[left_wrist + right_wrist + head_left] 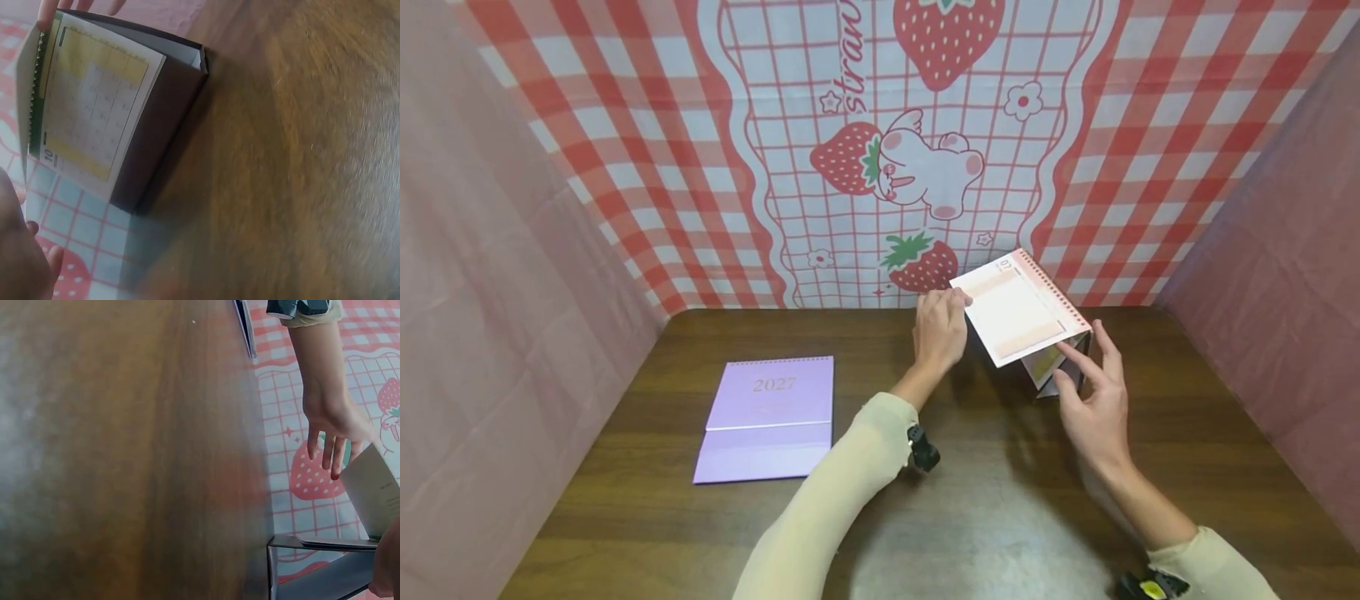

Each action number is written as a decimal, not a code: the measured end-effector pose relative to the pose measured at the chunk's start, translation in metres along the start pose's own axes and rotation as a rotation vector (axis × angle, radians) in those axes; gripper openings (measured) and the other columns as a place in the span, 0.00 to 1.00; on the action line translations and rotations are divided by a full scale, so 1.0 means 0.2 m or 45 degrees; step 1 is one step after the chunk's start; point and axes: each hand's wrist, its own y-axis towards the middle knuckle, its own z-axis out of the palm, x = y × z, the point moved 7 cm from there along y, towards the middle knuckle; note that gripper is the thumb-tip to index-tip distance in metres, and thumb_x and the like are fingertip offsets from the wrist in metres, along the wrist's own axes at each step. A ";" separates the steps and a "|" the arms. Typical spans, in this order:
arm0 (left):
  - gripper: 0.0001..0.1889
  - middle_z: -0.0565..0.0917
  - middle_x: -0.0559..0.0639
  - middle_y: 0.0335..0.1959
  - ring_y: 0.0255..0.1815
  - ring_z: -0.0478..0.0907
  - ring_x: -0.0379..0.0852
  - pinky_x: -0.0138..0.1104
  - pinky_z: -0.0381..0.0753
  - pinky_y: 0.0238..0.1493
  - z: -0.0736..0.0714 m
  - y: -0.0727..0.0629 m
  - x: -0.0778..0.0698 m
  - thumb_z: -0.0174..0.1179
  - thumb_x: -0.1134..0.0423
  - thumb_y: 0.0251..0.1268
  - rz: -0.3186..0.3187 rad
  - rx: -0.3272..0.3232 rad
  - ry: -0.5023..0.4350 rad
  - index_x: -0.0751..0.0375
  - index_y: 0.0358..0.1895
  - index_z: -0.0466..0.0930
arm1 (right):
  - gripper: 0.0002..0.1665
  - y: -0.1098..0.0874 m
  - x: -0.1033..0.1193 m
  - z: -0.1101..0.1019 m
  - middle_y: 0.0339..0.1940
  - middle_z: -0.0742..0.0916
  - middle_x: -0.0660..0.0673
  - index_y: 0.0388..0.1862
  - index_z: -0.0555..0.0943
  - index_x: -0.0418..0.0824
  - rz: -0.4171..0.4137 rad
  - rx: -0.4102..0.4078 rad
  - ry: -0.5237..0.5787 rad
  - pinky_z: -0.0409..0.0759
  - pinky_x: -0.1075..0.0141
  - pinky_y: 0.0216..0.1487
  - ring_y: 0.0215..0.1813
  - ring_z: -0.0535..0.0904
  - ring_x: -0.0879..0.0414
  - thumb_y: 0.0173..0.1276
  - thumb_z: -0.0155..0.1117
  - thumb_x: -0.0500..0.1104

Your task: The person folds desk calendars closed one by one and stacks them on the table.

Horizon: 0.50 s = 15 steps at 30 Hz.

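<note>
A desk calendar [1011,312] with a red spiral binding stands at the back right, one month page lifted out from its stand. In the head view my left hand [942,329] pinches the left corner of that raised page. In the right wrist view the left hand's [334,415] other fingers hang down beside the page. My right hand [1097,400] is at the calendar's near right corner, its fingers spread and fairly straight, touching the spiral end. Underneath the raised page, another page [94,103] marked 10 lies against the dark stand [162,119] in the left wrist view.
A purple 2027 desk calendar [767,417] lies at left on the brown wooden table [970,517]. Behind the table hangs a checked strawberry cloth [647,167]. Pink curtains [497,292] flank both sides.
</note>
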 end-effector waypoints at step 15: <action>0.42 0.92 0.47 0.70 0.74 0.86 0.53 0.43 0.83 0.77 0.47 0.10 0.40 0.22 0.34 0.94 -0.124 0.152 -0.142 0.38 0.63 0.94 | 0.24 -0.03 -0.05 -0.01 0.91 0.71 0.33 0.65 0.88 0.29 0.143 0.044 -0.075 0.60 0.80 0.79 0.89 0.67 0.30 0.71 0.68 0.26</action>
